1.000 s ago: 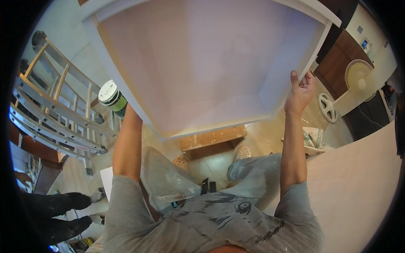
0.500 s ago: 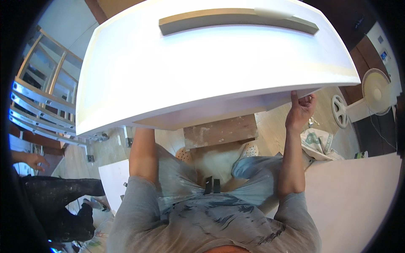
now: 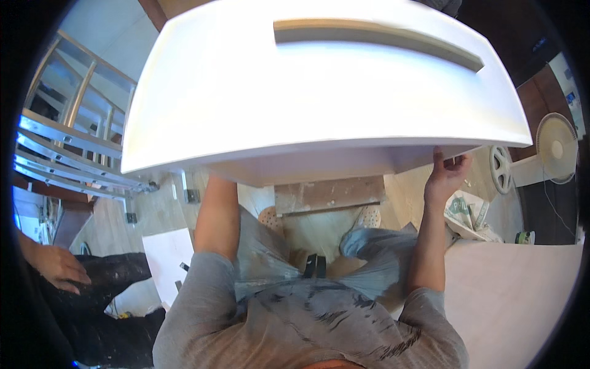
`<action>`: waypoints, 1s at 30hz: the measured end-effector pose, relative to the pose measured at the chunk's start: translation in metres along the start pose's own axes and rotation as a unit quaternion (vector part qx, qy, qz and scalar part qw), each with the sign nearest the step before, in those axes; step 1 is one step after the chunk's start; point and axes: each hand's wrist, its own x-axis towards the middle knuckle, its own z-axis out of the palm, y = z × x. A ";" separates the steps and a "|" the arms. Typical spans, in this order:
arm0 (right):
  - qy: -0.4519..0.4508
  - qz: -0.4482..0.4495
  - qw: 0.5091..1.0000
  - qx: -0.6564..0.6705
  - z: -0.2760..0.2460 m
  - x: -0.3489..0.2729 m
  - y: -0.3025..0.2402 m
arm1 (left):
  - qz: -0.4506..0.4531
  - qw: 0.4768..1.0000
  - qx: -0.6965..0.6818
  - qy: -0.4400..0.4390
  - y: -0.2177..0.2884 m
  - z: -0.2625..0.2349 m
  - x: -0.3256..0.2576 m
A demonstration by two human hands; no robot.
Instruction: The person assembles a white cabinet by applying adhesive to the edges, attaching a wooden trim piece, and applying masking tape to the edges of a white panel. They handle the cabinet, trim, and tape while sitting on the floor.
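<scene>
A large white board or drawer-like panel [image 3: 319, 92] with a long recessed slot fills the upper view, tilted with its broad face toward me. My right hand [image 3: 447, 174] grips its lower right edge from beneath. My left forearm rises under the panel's lower left part, and my left hand is hidden behind the panel.
A metal ladder [image 3: 67, 147] lies at the left. Another person's hand [image 3: 58, 267] rests on dark trousers at the lower left. A white fan [image 3: 556, 147] stands at the right, crumpled newspaper [image 3: 467, 212] below it. A pale board [image 3: 516, 289] is at the lower right.
The panel has tipped over: one second ago its flat inner face showed, now its slotted face and front edge face me and it sits a little to the right. My right hand kept its grip.
</scene>
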 end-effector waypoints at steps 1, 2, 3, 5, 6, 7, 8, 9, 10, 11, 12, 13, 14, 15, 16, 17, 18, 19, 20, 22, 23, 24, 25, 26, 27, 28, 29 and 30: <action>0.005 -0.006 1.000 -0.011 0.003 0.002 -0.004 | 0.000 1.000 -0.004 -0.002 -0.007 -0.003 -0.004; 0.014 -0.014 1.000 -0.021 0.008 0.002 -0.008 | 0.001 1.000 -0.008 0.000 -0.013 -0.009 -0.010; 0.022 -0.021 0.999 -0.033 0.007 0.002 -0.011 | 0.007 1.000 -0.017 0.001 -0.015 -0.015 -0.015; 0.002 0.004 0.999 -0.050 -0.001 0.002 -0.010 | 0.026 0.999 -0.034 0.002 -0.011 -0.019 -0.025; -0.007 0.013 0.999 -0.033 -0.002 0.002 -0.011 | 0.049 0.998 -0.047 0.001 -0.004 -0.019 -0.027; -0.018 0.023 1.000 -0.012 -0.002 0.003 -0.012 | 0.083 0.995 -0.058 -0.002 0.012 -0.019 -0.032; -0.039 0.043 0.998 -0.037 -0.005 0.005 -0.015 | 0.119 0.990 -0.071 -0.008 0.027 -0.017 -0.038; -0.048 0.046 0.998 -0.018 -0.009 0.006 -0.016 | 0.164 0.983 -0.085 -0.017 0.041 -0.016 -0.046; -0.057 0.049 0.997 0.008 -0.011 0.006 -0.015 | 0.215 0.972 -0.095 -0.028 0.059 -0.016 -0.059; -0.068 0.053 0.996 0.032 -0.015 0.006 -0.015 | 0.273 0.955 -0.106 -0.042 0.078 -0.015 -0.077; -0.085 0.070 0.993 0.036 -0.019 0.007 -0.020 | 0.328 0.937 -0.106 -0.049 0.096 -0.014 -0.099; -0.040 0.062 0.996 0.055 -0.022 0.007 -0.026 | 0.389 0.915 -0.090 -0.050 0.121 -0.006 -0.127; 0.003 0.055 0.996 0.074 -0.023 0.006 -0.032 | 0.459 0.887 -0.043 -0.031 0.155 0.013 -0.161; 0.046 0.049 0.993 0.094 -0.025 0.005 -0.040 | 0.485 0.874 -0.022 -0.004 0.179 0.019 -0.191; 0.079 0.020 0.995 0.055 -0.027 0.004 -0.048 | 0.511 0.859 0.001 0.023 0.198 0.022 -0.217; 0.095 0.011 0.993 0.064 -0.031 -0.003 -0.047 | 0.536 0.844 -0.023 0.003 0.211 0.027 -0.240; 0.112 0.002 0.991 0.074 -0.037 -0.012 -0.044 | 0.561 0.827 -0.047 -0.018 0.218 0.032 -0.262; 0.129 -0.005 0.988 0.084 -0.039 -0.018 -0.043 | 0.584 0.808 -0.069 -0.038 0.222 0.037 -0.285; 0.077 0.017 0.992 0.101 -0.034 -0.021 -0.045 | 0.578 0.804 -0.066 -0.123 0.220 0.044 -0.311; -0.017 0.057 0.991 0.122 -0.022 -0.033 -0.057 | 0.508 0.799 -0.036 -0.318 0.194 0.033 -0.331; -0.064 0.084 0.983 0.149 -0.010 -0.037 -0.058 | 0.431 0.805 0.015 -0.409 0.181 0.027 -0.334; -0.107 0.111 0.974 0.168 0.005 -0.036 -0.062 | 0.348 0.801 0.076 -0.480 0.166 0.020 -0.335; -0.158 0.157 0.952 0.210 0.027 -0.035 -0.087 | 0.280 0.821 0.122 -0.482 0.149 0.031 -0.330; -0.212 0.226 0.899 0.309 0.049 -0.028 -0.091 | 0.215 0.834 0.171 -0.479 0.134 0.042 -0.324; -0.282 0.256 0.826 0.416 0.062 -0.015 -0.079 | 0.178 0.863 0.190 -0.433 0.105 0.068 -0.315; -0.312 0.273 0.734 0.538 0.081 -0.008 -0.084 | 0.141 0.885 0.225 -0.381 0.083 0.089 -0.308; -0.307 0.305 0.696 0.572 0.098 -0.003 -0.091 | 0.131 0.904 0.040 -0.406 0.071 0.109 -0.290; -0.281 0.321 0.675 0.603 0.114 -0.001 -0.105 | 0.104 0.898 -0.144 -0.404 0.062 0.128 -0.270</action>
